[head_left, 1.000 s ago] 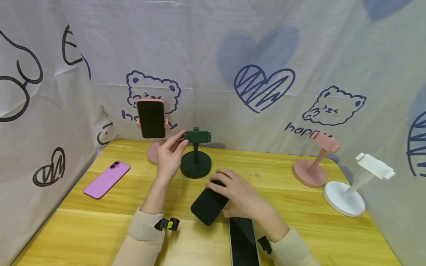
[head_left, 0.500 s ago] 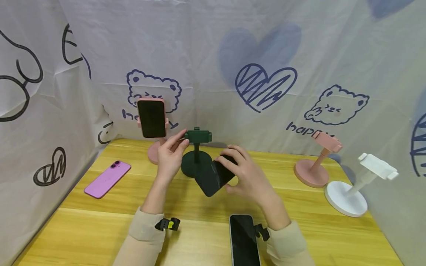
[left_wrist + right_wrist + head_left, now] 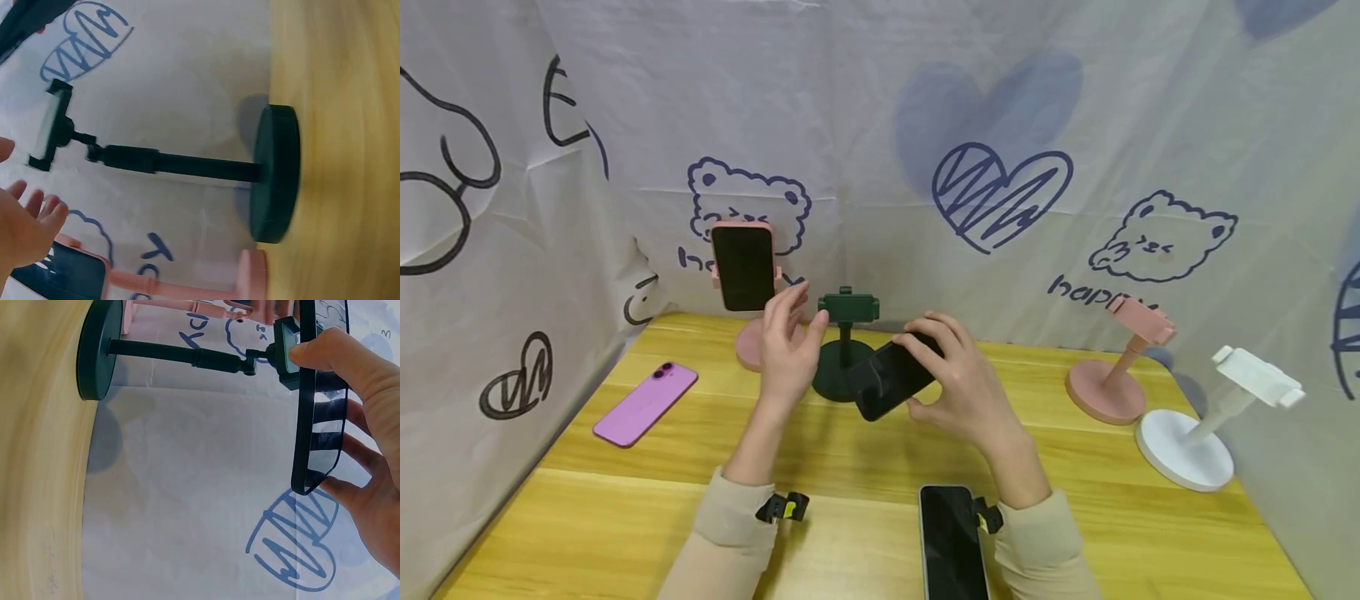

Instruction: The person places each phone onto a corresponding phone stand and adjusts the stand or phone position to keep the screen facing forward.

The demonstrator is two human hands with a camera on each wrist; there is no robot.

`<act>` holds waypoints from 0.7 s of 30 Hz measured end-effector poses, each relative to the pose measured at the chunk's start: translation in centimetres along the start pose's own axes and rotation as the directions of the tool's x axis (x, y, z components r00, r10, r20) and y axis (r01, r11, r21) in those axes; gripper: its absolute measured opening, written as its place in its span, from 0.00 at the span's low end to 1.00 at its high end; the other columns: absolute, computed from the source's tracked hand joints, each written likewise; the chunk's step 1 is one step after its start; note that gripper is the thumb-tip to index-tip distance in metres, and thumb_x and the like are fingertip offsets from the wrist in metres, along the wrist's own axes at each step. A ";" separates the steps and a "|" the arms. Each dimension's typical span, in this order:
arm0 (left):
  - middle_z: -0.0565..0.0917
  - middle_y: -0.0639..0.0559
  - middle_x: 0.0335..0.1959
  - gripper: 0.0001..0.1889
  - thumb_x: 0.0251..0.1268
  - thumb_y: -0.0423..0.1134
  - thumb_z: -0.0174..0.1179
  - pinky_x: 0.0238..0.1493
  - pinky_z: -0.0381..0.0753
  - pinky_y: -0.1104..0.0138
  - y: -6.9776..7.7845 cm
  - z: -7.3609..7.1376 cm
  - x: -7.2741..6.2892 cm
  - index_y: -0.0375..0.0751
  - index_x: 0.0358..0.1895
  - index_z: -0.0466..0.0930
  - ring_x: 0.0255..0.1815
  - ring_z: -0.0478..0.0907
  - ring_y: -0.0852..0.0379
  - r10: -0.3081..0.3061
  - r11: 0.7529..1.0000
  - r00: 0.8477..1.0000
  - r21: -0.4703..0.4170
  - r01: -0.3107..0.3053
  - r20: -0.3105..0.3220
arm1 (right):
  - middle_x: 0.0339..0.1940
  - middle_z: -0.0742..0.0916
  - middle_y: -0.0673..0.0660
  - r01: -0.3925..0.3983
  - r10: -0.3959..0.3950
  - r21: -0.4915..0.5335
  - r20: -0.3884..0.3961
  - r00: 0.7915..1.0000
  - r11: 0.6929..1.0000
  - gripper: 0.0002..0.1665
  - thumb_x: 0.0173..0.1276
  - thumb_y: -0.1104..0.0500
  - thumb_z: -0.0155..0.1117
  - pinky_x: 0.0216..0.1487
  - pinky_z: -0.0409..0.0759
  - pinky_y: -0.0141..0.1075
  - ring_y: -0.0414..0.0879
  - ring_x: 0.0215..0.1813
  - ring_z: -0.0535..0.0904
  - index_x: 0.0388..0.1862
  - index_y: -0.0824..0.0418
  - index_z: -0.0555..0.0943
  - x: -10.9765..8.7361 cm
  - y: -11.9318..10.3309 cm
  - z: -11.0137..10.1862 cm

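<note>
My right hand (image 3: 972, 385) grips a black phone (image 3: 891, 382) by its edges, thumb on one side and fingers on the other. The phone is tilted, glossy screen towards me, and overlaps the base of a dark green phone stand (image 3: 842, 308) in the head view. The right wrist view shows the phone (image 3: 306, 425) in front of the stand's clamp (image 3: 287, 353). My left hand (image 3: 788, 358) holds nothing; its fingers are spread beside the clamp's left end. In the left wrist view a gap lies between the left hand (image 3: 28, 228) and the clamp (image 3: 53, 128).
Left of the green stand, a pink stand (image 3: 748, 342) bears an upright phone (image 3: 743, 267). A purple phone (image 3: 645, 406) lies face down at left, and another phone (image 3: 953, 542) lies screen up near the front. Pink (image 3: 1105, 392) and white (image 3: 1183, 450) stands are at right, before a patterned cloth (image 3: 880, 100).
My right hand has carried the black phone up towards the green stand and turned it to a flatter slant, screen towards me. My left hand's fingers have come off the clamp and spread.
</note>
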State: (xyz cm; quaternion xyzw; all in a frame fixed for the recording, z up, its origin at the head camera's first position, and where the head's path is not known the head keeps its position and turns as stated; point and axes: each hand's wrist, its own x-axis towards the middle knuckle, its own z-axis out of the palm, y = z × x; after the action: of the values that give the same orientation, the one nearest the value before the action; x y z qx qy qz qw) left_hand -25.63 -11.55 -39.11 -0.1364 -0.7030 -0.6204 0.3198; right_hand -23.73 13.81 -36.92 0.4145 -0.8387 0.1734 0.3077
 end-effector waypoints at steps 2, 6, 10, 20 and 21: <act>0.72 0.37 0.68 0.23 0.75 0.31 0.62 0.72 0.73 0.49 0.5 0.0 0.0 0.32 0.70 0.73 0.68 0.73 0.43 0.071 0.997 0.997 0.032 -0.071 -0.006 | 0.67 0.78 0.60 -0.001 0.001 -0.005 -0.002 1.000 1.000 0.49 0.42 0.56 0.90 0.65 0.81 0.54 0.59 0.73 0.67 0.67 0.55 0.80 0.0 0.0 0.0; 0.79 0.39 0.60 0.20 0.74 0.30 0.62 0.63 0.80 0.58 2.1 0.0 0.0 0.32 0.66 0.76 0.60 0.78 0.46 0.157 0.986 0.987 0.045 -0.158 0.030 | 0.67 0.78 0.59 -0.002 0.002 -0.002 -0.010 1.000 1.000 0.49 0.42 0.56 0.90 0.66 0.80 0.53 0.59 0.73 0.68 0.66 0.55 0.80 0.1 0.0 0.0; 0.84 0.40 0.52 0.17 0.75 0.30 0.62 0.52 0.78 0.72 3.6 -0.1 -0.1 0.33 0.63 0.80 0.52 0.80 0.49 0.171 0.983 0.983 0.053 -0.175 0.065 | 0.67 0.78 0.59 -0.001 0.001 -0.001 -0.021 1.000 1.000 0.49 0.41 0.56 0.90 0.67 0.79 0.53 0.59 0.73 0.67 0.66 0.55 0.81 0.0 0.1 -0.1; 0.85 0.48 0.49 0.14 0.77 0.36 0.61 0.41 0.82 0.66 5.4 -0.1 -0.9 0.40 0.60 0.83 0.46 0.81 0.53 0.021 0.983 0.911 0.156 -0.093 0.411 | 0.66 0.78 0.60 0.023 -0.024 -0.023 -0.043 0.999 0.999 0.50 0.40 0.55 0.91 0.67 0.79 0.53 0.59 0.73 0.68 0.66 0.57 0.81 -0.1 0.1 -0.3; 0.85 0.48 0.49 0.14 0.77 0.36 0.61 0.41 0.83 0.65 5.3 0.0 -1.0 0.40 0.60 0.83 0.46 0.81 0.53 0.003 0.982 0.897 0.168 -0.086 0.441 | 0.66 0.78 0.60 0.023 -0.024 -0.026 -0.041 0.999 0.999 0.50 0.40 0.55 0.91 0.67 0.79 0.53 0.59 0.73 0.68 0.66 0.57 0.81 -0.1 0.1 -0.3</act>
State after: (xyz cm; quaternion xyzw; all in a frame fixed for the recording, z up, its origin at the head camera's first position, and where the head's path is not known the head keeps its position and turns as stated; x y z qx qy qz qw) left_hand -21.70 -10.31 -35.56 -0.2588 -0.8075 -0.4991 0.1782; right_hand -23.65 14.08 -36.77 0.4166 -0.8295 0.1673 0.3322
